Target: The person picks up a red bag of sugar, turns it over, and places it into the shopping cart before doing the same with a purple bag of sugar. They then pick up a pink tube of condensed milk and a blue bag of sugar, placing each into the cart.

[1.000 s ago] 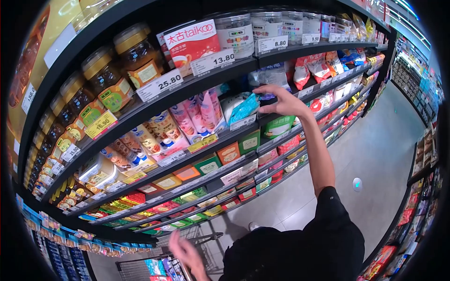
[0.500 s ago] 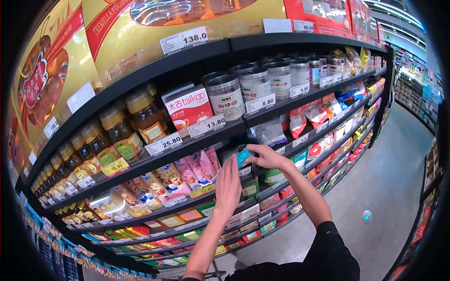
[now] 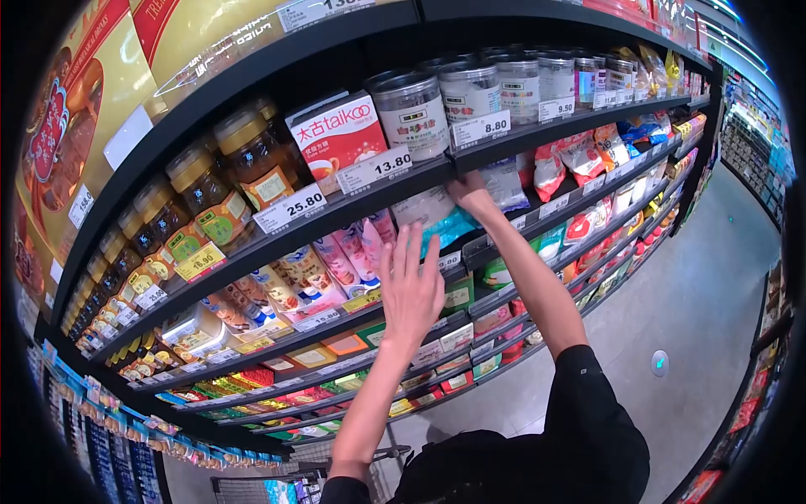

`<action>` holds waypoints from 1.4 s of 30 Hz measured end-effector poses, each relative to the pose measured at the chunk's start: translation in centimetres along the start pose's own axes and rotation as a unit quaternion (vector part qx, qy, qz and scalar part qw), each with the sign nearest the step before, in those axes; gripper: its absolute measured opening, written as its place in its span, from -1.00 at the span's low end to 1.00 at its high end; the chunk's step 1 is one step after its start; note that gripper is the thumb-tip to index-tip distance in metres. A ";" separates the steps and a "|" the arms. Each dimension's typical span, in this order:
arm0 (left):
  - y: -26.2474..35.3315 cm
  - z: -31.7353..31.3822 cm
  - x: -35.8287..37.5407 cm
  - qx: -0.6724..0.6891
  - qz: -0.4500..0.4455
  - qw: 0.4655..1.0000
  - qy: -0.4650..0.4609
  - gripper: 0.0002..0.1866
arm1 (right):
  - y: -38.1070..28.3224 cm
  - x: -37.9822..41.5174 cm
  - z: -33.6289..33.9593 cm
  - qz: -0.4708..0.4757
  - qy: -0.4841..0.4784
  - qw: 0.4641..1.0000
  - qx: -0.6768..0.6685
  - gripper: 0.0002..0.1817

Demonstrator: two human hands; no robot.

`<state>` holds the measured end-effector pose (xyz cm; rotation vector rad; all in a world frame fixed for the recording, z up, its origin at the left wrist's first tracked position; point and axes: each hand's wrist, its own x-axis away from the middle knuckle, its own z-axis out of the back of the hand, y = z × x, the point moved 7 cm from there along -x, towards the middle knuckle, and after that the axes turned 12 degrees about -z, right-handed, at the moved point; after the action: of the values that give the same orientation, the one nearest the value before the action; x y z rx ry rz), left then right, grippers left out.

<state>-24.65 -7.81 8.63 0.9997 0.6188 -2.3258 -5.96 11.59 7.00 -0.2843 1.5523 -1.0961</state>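
Observation:
A plastic bag (image 3: 452,227), whitish and see-through above with a teal lower part, sits at the shelf front under the 13.80 tag. My right hand (image 3: 472,196) reaches in at its upper right, fingers curled against it and partly hidden under the shelf above. Against the bag's lower left I have my left hand (image 3: 411,286), its fingers stretched out and spread, fingertips at the teal part. Pink squeeze tubes (image 3: 357,248) stand just left of that hand. A purple-and-clear bag (image 3: 505,183) lies right behind my right wrist.
Above are a red sugar box (image 3: 336,139), clear lidded jars (image 3: 411,118) and dark gold-capped bottles (image 3: 252,160). The upper shelf edge (image 3: 437,172) overhangs both hands. A shopping cart (image 3: 277,483) with goods stands below. The grey aisle floor (image 3: 672,311) runs along the right.
The bag now shows larger inside the shelf, where only a small teal part showed between my hands. My right hand has moved up and deeper; my left fingers have spread. The view has shifted.

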 end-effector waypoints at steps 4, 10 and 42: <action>1.1 -0.4 2.5 0.034 0.012 0.999 -0.036 -0.53 | 1.0 0.5 -1.1 -0.063 0.058 0.991 0.100 -0.56; 2.1 -0.7 5.5 0.056 0.026 0.997 -0.047 -0.58 | 0.7 0.6 -1.6 -0.252 -0.050 0.963 -0.075 -0.42; 2.1 4.5 21.0 0.216 0.252 0.942 -0.045 -0.66 | -10.6 36.4 -2.9 -0.353 -0.270 0.871 -0.212 -0.79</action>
<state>-37.97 -18.03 -4.86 1.0759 -0.1908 -2.0533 -23.90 -18.07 -8.70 -1.4271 1.1636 -1.0611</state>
